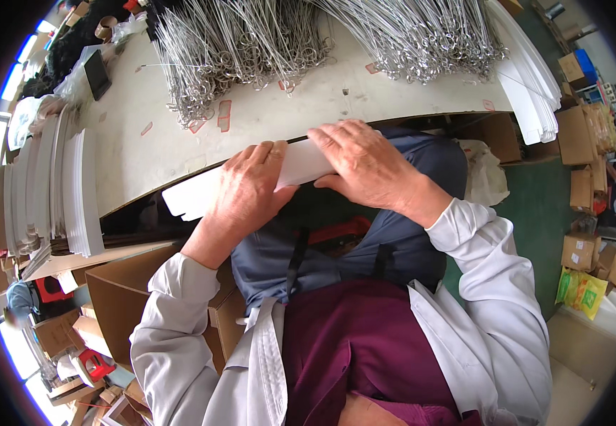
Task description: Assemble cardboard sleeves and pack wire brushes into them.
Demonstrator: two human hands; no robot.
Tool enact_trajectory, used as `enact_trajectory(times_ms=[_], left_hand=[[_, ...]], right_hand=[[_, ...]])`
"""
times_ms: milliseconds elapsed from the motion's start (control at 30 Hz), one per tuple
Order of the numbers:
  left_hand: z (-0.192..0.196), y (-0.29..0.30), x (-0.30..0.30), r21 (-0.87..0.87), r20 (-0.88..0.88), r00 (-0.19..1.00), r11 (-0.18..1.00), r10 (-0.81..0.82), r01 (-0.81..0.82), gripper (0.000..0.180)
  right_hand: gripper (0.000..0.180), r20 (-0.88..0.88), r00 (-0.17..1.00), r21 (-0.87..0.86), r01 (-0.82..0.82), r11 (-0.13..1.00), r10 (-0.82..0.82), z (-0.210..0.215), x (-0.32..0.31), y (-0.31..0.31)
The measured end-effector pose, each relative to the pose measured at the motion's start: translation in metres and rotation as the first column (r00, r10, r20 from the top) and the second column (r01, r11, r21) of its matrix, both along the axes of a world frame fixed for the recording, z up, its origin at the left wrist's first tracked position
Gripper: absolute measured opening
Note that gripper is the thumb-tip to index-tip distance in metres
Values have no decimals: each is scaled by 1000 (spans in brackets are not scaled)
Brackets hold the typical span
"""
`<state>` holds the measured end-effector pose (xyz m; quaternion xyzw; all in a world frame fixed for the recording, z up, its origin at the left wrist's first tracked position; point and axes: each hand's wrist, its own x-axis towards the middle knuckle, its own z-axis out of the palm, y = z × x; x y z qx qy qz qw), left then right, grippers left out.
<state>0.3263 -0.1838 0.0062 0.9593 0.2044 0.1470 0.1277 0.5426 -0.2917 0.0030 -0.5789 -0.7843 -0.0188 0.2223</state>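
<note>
A long, narrow white card strip [305, 163] lies across the front edge of the table, above my lap. My left hand [245, 186] is closed over its left part, fingers on top and thumb along the near side. My right hand [366, 162] grips the right end the same way, its thumb reaching inward below the strip. Between the hands the white surface shows bare. The strip's left end [180, 200] sticks out past my left wrist and looks layered or folded. The undersides of both hands are hidden.
Bundles of thin metal wires with looped ends [422, 50] lie across the back of the table [279, 106]. White strips stand stacked at left [84, 192] and right [528, 85]. A dark flat object [97, 74] sits far left. An opened cardboard box [120, 298] stands by my left elbow.
</note>
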Motion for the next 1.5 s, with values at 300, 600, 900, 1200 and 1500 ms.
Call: enact_trajectory(times_ms=[300, 600, 900, 1200, 1500], left_hand=[[5, 14, -6, 67, 34, 999, 997, 25, -27, 69], [-12, 55, -7, 112, 45, 995, 989, 86, -91, 64], [-21, 60, 5, 70, 111, 984, 987, 137, -145, 55], [-42, 47, 0, 150, 144, 973, 968, 181, -202, 63], [-50, 31, 13, 257, -12, 985, 952, 174, -165, 78]], right_hand=[[63, 64, 998, -40, -13, 999, 15, -10, 16, 14], [54, 68, 998, 62, -21, 998, 17, -20, 34, 58], [49, 28, 999, 123, 17, 992, -20, -26, 35, 59], [59, 55, 997, 56, 56, 997, -59, -32, 27, 46], [62, 134, 990, 54, 45, 998, -52, -52, -9, 53]])
